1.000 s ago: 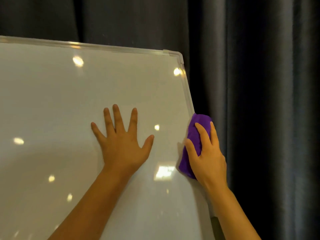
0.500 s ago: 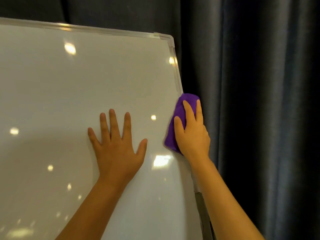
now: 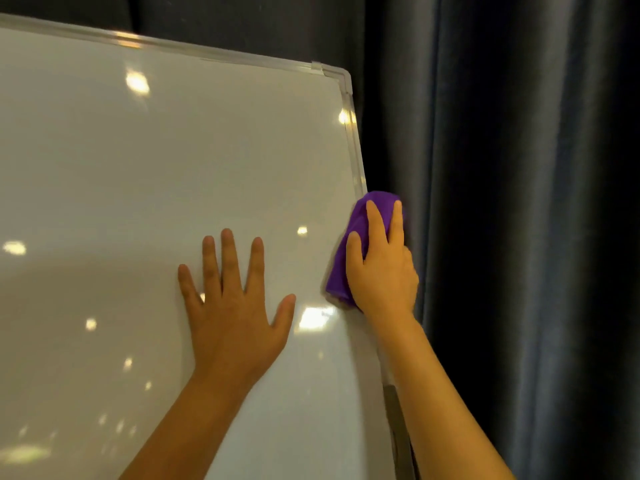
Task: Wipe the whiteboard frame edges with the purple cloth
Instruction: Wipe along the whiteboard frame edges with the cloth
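Observation:
A white whiteboard [image 3: 138, 202] with a silver frame fills the left of the head view. Its right frame edge [image 3: 355, 150] runs down from the rounded top-right corner. My right hand [image 3: 382, 268] is wrapped over the purple cloth [image 3: 346, 258] and presses it onto that right edge, about halfway down. The cloth folds around the edge, so part of it is hidden behind the board and under my fingers. My left hand [image 3: 235, 306] lies flat on the board surface with fingers spread, a little left of the cloth.
Dark grey curtains [image 3: 502, 202] hang close behind and to the right of the board. A grey stand leg [image 3: 398, 427] shows below the right edge. Ceiling lights reflect on the board.
My right hand has slid the cloth upward along the right frame edge. My left hand stays flat on the board. The camera view has shifted slightly.

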A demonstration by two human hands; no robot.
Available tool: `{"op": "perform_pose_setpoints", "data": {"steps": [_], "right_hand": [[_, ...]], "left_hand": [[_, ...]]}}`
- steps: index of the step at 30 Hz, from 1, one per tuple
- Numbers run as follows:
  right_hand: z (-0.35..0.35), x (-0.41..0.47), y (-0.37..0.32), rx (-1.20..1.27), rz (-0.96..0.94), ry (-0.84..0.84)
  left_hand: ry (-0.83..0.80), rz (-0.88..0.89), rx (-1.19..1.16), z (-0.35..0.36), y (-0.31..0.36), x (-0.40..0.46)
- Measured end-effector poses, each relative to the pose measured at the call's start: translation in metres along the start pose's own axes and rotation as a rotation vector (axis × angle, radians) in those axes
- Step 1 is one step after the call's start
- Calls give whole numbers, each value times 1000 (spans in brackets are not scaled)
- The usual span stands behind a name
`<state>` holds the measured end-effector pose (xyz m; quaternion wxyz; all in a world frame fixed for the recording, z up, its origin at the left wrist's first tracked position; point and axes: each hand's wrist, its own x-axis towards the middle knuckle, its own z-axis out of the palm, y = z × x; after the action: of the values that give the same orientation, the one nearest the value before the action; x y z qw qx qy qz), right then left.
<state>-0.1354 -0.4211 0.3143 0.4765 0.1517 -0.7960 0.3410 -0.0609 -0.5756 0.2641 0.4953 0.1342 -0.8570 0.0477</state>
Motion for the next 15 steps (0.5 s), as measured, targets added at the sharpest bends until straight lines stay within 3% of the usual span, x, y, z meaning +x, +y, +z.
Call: {"op": "perform_pose_setpoints", "data": {"steps": [4, 7, 11, 15], "right_hand": [[3, 33, -14, 13, -5, -13], [8, -7, -4, -7, 18, 20], [0, -85, 13, -28, 110, -59], [-22, -77, 16, -155, 69, -157]], "left_hand": [[-6, 5, 18, 1, -1, -4], [2, 29, 28, 1, -5, -12], [-3, 30, 31, 3, -6, -33], [2, 21, 2, 0, -3, -45]]}}
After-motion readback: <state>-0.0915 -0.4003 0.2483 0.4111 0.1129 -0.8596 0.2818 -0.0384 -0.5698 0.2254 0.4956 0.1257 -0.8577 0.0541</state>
